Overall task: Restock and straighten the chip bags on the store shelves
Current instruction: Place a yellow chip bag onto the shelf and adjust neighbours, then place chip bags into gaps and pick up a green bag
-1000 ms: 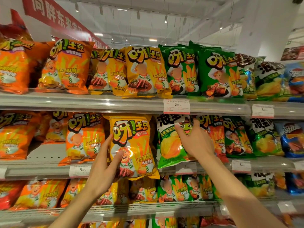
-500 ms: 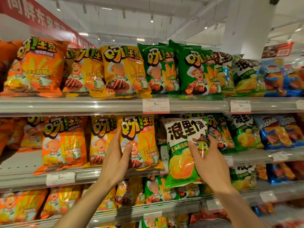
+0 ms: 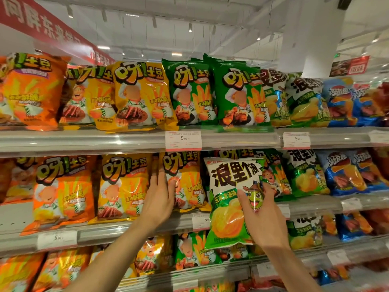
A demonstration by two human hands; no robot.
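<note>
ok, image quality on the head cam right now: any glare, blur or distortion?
Head view: wide-angle bowing bends the shelf rail; glare streaks along that rail and on the glossy yellow bags; edges smear, with the blue bags at far right soft; the white-green bag in the right hand reads sharp.
</note>
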